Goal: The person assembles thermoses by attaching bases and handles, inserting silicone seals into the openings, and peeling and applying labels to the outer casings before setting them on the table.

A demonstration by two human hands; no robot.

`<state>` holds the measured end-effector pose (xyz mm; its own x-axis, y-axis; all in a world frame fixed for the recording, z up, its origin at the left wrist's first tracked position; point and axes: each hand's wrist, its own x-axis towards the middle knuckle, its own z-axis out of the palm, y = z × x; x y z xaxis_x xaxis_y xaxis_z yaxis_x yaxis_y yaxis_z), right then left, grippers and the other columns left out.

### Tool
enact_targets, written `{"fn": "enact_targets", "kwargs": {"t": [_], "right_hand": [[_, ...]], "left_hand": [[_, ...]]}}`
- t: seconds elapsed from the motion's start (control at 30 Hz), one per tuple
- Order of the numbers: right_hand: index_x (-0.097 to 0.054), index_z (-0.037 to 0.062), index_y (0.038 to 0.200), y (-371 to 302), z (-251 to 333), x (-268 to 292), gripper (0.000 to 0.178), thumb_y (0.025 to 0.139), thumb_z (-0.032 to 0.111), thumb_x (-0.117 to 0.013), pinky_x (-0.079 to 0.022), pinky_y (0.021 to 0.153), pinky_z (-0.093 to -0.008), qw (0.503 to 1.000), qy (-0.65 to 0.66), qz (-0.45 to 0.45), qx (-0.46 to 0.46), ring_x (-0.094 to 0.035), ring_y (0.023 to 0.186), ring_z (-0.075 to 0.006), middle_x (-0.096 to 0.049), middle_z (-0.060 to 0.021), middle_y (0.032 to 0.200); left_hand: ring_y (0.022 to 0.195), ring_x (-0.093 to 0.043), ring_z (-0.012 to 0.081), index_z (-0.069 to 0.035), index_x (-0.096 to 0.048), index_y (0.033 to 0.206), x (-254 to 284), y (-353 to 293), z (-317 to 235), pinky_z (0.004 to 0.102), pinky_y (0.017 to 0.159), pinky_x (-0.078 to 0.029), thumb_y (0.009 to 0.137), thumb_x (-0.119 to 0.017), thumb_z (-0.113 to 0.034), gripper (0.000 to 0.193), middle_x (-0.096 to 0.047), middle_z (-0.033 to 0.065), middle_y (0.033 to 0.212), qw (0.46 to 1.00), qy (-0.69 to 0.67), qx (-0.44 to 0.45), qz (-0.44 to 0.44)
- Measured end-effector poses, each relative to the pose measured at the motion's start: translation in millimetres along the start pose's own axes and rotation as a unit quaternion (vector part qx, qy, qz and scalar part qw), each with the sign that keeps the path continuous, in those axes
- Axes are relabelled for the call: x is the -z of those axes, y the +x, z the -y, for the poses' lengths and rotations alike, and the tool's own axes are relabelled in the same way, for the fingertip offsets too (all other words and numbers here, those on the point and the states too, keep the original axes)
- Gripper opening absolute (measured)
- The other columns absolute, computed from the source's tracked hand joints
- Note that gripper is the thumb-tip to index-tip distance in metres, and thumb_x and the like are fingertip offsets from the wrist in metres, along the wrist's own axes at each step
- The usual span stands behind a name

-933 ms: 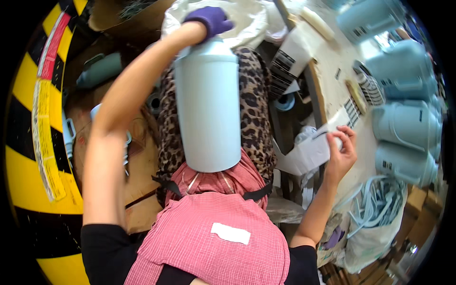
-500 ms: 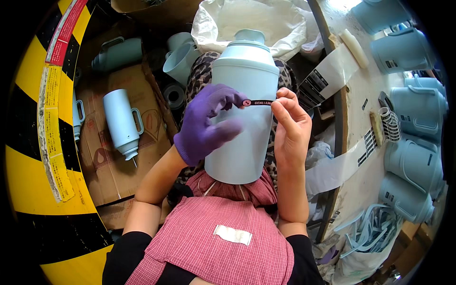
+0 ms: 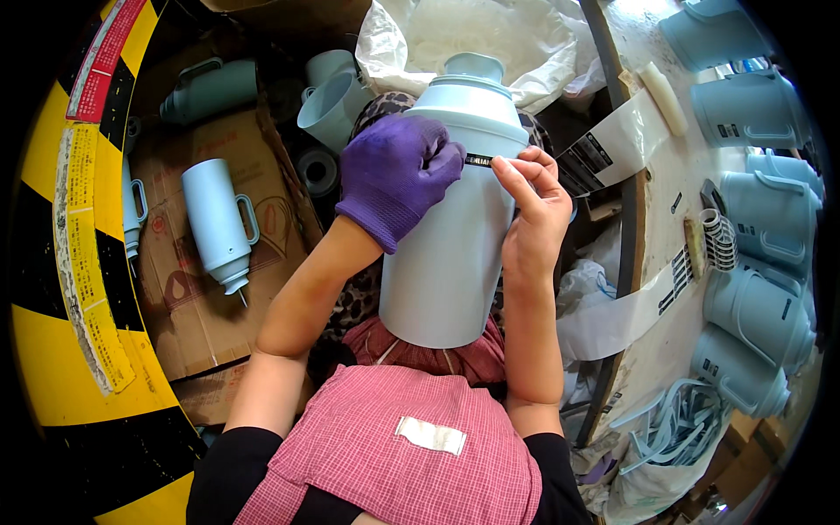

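A pale blue flask body [image 3: 444, 271] leans on my lap, its neck away from me. A small black label [image 3: 479, 160] with light lettering lies across its upper wall. My left hand [image 3: 398, 175], in a purple knitted glove, is curled over the label's left end and hides it. Thumb and forefinger of my bare right hand [image 3: 532, 197] are at the label's right end, the other fingers bent beside the flask's right side.
Another pale blue flask [image 3: 213, 219] with a handle lies on brown cardboard [image 3: 184, 324] to the left. On the right, a bench [image 3: 652, 210] carries a label sheet [image 3: 612, 324] and several blue jugs [image 3: 761, 302]. A white bag [image 3: 542, 52] stands beyond the flask.
My left hand has moved up and closed over the label's left end, where its fingers were spread before. The label and flask top have shifted slightly up and right in view.
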<state>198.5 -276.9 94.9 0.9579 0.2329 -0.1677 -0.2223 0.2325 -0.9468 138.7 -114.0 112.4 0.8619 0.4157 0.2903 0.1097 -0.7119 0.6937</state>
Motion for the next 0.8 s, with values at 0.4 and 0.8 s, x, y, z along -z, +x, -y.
{"fn": "enact_targets", "kwargs": {"t": [0.4,0.8], "right_hand": [[-0.074,-0.0001,0.096,4.6,-13.6,5.1,0.02,0.079,0.005,-0.083,-0.042,0.091,-0.0246,0.995,-0.086,-0.016,0.042,-0.053,0.104,-0.0105,-0.053,-0.0029,0.113],[-0.054,0.0085,0.14,10.7,-19.4,28.3,0.06,0.086,0.024,-0.076,-0.032,0.114,-0.041,0.965,-0.193,0.099,0.146,-0.041,0.135,-0.0289,-0.05,-0.0122,0.144]], "left_hand": [[0.068,-0.066,0.0265,-0.01,-0.071,0.08,4.1,4.8,-1.6,0.0384,0.062,-0.051,0.088,-0.067,-0.027,0.019,-0.063,0.0106,0.069,0.985,0.166,-0.003,0.05],[0.123,-0.058,0.0314,-0.004,-0.047,0.145,-22.2,10.9,60.5,0.0413,0.108,-0.046,0.101,-0.061,-0.041,0.059,-0.049,0.021,0.148,0.973,-0.195,-0.101,0.068]]}}
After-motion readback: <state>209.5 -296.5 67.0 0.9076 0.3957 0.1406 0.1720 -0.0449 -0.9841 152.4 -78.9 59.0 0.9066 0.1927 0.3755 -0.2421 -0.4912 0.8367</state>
